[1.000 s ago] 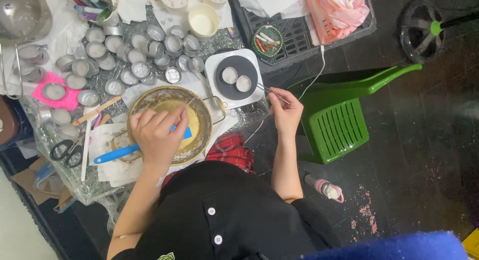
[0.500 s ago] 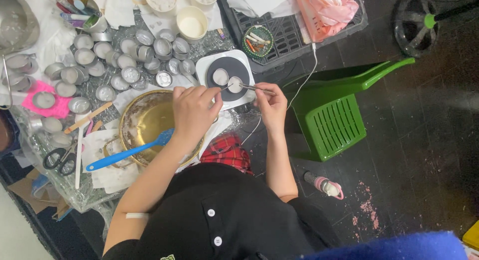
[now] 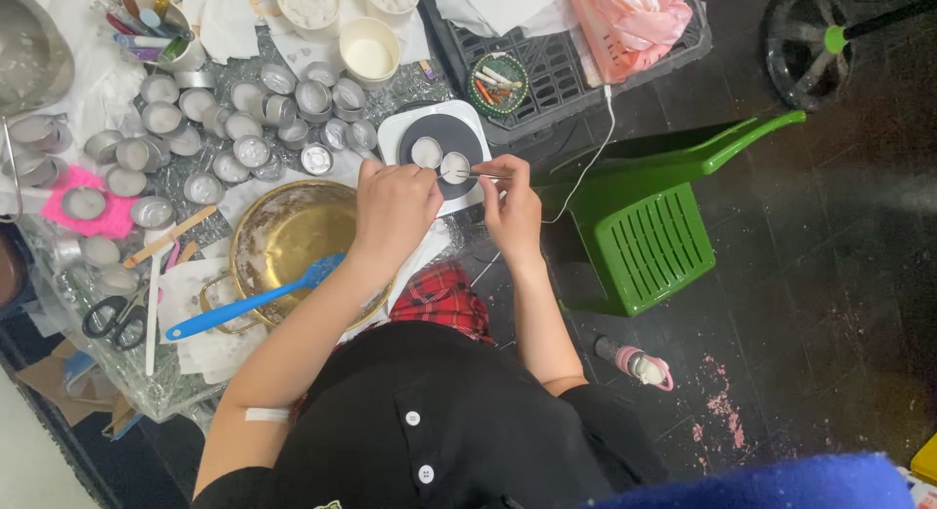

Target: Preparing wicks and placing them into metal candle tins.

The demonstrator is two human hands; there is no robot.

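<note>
Two small round metal cups filled with pale wax sit side by side on the dark disc of a white square hot plate, near the far edge of the cluttered surface. The left hand is bent over the near rim of the plate, fingers curled down next to the left cup; I cannot tell if it really pinches the cup or only steadies it. The right hand is closed in a fine pinch on thin metal tweezers, and their tips reach to the right cup.

These cups look very light and thin-walled — I judge they would dent easily and slide on the smooth disc at a small push. If the wax inside is soft or liquid, any tilt could spill it, so the cup should stay level. The best place to hold seems the rim or the side wall, with two fingertips, gently.

Close by stand a brass-coloured bowl with a blue spatula and many similar empty cups.
</note>
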